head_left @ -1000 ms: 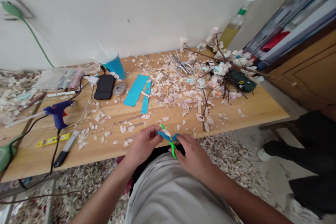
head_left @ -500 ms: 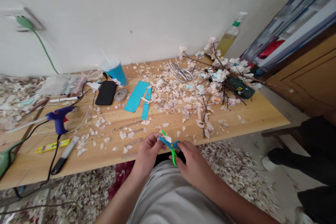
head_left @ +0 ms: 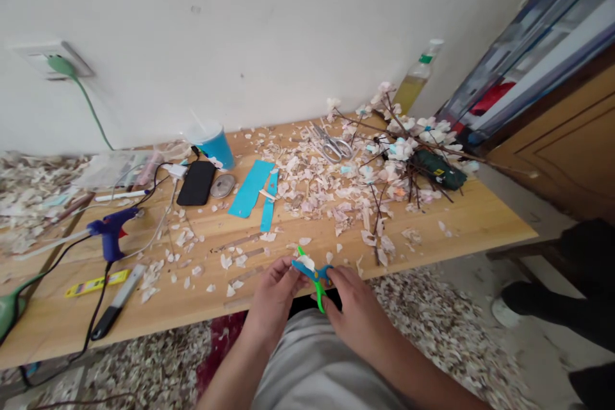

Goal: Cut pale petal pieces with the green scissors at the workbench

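My right hand [head_left: 353, 298] grips a pair of blue and green scissors [head_left: 318, 293] by the handles, just past the table's front edge. The blades are spread, with a small whitish petal-like piece [head_left: 306, 262] between them. My left hand [head_left: 276, 288] is closed by the blade tips, its thumb and fingers pinching what looks like the edge of that piece; the fingers partly hide it. Pale scraps [head_left: 234, 261] lie on the table just ahead of my hands.
Blue strips [head_left: 252, 189], a black phone [head_left: 196, 183], a blue cup [head_left: 217, 146] and silver scissors [head_left: 332, 146] lie farther back. A glue gun [head_left: 113, 232] and a black-handled knife [head_left: 118, 304] are left. Blossom branches [head_left: 408, 144] and a bottle [head_left: 416, 80] stand right. A person's leg [head_left: 542, 304] shows right.
The view has tilted up slightly, so the table sits lower in the picture. The scissors' blades look a little wider apart, with the pale piece still between them.
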`<act>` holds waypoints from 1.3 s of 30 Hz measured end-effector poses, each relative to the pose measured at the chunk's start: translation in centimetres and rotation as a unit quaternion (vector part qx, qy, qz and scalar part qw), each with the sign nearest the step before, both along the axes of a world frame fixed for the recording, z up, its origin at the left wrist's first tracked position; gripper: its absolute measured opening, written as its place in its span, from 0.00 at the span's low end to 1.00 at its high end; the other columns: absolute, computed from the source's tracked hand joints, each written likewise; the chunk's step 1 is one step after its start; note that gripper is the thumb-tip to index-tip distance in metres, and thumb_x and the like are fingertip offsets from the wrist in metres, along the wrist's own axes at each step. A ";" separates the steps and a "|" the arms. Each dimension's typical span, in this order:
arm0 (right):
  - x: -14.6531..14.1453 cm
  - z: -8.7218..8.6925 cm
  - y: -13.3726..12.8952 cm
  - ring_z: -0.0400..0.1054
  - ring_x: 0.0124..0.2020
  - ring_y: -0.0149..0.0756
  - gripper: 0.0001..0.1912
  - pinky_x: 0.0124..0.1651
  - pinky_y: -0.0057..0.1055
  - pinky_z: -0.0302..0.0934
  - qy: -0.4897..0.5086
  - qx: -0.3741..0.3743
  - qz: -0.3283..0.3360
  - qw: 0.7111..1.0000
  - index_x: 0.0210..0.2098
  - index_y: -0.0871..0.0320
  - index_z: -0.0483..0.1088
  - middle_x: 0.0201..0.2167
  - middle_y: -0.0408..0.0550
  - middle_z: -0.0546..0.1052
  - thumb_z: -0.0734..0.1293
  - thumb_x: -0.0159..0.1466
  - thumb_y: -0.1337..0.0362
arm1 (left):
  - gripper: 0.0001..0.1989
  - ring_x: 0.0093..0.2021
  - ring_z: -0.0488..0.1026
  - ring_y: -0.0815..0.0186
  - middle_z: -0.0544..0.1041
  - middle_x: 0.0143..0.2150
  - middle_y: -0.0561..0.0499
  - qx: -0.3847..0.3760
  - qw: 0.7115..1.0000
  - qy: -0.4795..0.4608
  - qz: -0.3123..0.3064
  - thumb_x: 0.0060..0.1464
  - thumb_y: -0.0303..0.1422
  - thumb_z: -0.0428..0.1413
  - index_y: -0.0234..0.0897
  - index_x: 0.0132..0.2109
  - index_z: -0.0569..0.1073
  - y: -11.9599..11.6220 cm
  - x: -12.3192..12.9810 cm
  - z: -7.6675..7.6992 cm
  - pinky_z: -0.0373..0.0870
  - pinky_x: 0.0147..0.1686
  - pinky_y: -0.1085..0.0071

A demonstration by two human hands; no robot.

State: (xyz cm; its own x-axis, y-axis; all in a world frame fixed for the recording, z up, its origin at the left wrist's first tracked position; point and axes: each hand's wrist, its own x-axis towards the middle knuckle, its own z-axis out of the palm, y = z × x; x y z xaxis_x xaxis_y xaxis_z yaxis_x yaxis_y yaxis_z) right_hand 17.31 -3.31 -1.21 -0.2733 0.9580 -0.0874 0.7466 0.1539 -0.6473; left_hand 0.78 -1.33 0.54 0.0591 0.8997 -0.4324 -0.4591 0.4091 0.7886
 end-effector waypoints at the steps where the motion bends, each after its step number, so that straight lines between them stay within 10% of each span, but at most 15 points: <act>1: 0.0 0.0 0.0 0.65 0.47 0.46 0.10 0.50 0.42 0.62 -0.001 0.003 0.000 1.000 0.42 0.60 0.67 0.42 0.53 0.72 0.64 0.61 0.73 | 0.14 0.30 0.70 0.71 0.74 0.30 0.52 -0.004 1.000 -0.022 0.021 0.46 0.40 0.67 0.33 0.34 0.75 -0.2 0.3 -0.1 0.69 0.35 0.74; 7: -0.3 0.1 -0.2 0.65 0.47 0.46 0.10 0.50 0.43 0.62 0.014 -0.007 0.006 1.000 0.44 0.61 0.67 0.42 0.54 0.72 0.64 0.62 0.70 | 0.13 0.29 0.67 0.73 0.74 0.30 0.52 0.003 0.998 -0.039 0.049 0.48 0.38 0.66 0.33 0.35 0.75 -0.3 0.9 -0.8 0.67 0.33 0.77; 23: -0.2 0.1 -0.1 0.65 0.46 0.46 0.08 0.50 0.42 0.61 -0.012 -0.012 0.012 1.000 0.42 0.60 0.67 0.41 0.53 0.72 0.64 0.63 0.71 | 0.10 0.28 0.67 0.70 0.72 0.26 0.54 0.074 0.966 0.177 -0.176 0.50 0.37 0.61 0.34 0.32 0.74 1.4 -2.6 1.3 0.66 0.31 0.74; 33: 0.0 0.0 -0.1 0.65 0.47 0.44 0.10 0.51 0.40 0.61 -0.004 0.001 0.008 1.000 0.44 0.59 0.68 0.41 0.52 0.73 0.64 0.63 0.70 | 0.12 0.32 0.71 0.69 0.75 0.31 0.51 0.060 0.990 0.107 -0.076 0.54 0.40 0.60 0.34 0.37 0.74 0.5 -2.0 -0.6 0.68 0.38 0.71; 39: 0.4 0.6 0.0 0.65 0.45 0.45 0.06 0.49 0.40 0.61 -0.025 -0.008 0.036 0.999 0.41 0.60 0.68 0.40 0.52 0.73 0.65 0.64 0.66 | 0.11 0.31 0.70 0.68 0.74 0.29 0.51 0.114 0.960 0.204 -0.151 0.55 0.39 0.58 0.34 0.37 0.74 1.1 -2.9 0.0 0.67 0.35 0.72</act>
State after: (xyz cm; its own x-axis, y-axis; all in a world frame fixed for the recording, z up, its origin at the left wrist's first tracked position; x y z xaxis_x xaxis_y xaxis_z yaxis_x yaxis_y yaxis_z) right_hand 17.68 -3.33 -0.66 -0.3359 0.9346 -0.1167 0.7649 0.1984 -0.6128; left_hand -2.14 -0.22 0.56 0.2003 0.9419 -0.2695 0.0202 0.2710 0.9624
